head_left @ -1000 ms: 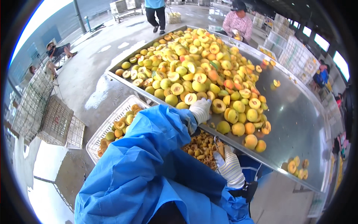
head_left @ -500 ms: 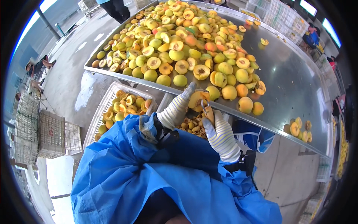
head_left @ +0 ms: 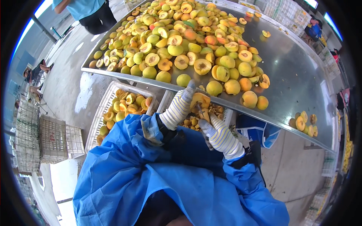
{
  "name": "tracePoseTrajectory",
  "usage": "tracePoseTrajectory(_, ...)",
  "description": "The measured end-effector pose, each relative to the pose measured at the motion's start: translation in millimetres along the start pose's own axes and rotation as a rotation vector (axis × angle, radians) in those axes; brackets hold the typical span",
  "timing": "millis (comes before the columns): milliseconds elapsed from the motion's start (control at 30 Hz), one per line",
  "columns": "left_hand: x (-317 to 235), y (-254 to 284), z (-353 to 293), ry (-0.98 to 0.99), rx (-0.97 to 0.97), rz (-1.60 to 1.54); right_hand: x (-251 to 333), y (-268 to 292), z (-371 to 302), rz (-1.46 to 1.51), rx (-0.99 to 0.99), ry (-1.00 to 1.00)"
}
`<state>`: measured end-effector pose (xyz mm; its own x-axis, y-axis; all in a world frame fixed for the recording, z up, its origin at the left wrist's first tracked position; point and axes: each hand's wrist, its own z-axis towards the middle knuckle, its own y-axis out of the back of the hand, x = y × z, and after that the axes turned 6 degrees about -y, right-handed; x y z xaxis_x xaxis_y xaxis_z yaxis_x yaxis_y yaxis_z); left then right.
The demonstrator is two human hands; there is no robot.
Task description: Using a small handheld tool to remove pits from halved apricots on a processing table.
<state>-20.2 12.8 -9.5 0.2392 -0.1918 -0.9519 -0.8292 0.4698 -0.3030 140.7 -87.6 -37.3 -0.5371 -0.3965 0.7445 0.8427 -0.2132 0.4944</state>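
My left hand (head_left: 178,108), in a striped knit glove, is closed around a yellow peach half (head_left: 200,99) just off the front edge of the metal table (head_left: 288,81). My right hand (head_left: 223,138), gloved the same way, grips a small pitting tool (head_left: 204,113) with a tan handle. The tool's metal end lies at the underside of the peach half; its exact contact is hidden. Beyond my hands, a large heap of peaches (head_left: 175,50), many cut in halves with brown centres, covers the table's left and middle.
Below left stands a white crate (head_left: 98,126) of peach halves. Under my hands, another crate holds pits and scraps (head_left: 215,110). A blue and white container (head_left: 260,132) is beneath the table edge. Stacked crates (head_left: 52,137) stand at far left; a person (head_left: 94,15) is beyond the table.
My right hand has lowered slightly and turned, drawing the tool down from the peach half. My left hand keeps its hold. The person beyond the table has come further into view.
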Motion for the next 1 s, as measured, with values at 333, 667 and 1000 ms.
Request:
tracePoseTrajectory(333,-8,-22,-14,-0.056,-0.021,-0.171,41,29,10,0.887,0.474,-0.921)
tracePoseTrajectory(667,-16,-18,-3,0.09,0.106,-0.451,35,23,10,1.637,0.68,-1.039)
tracePoseTrajectory(1000,-22,1,-9,-0.136,-0.199,-0.288,31,55,12,0.609,0.577,-0.763)
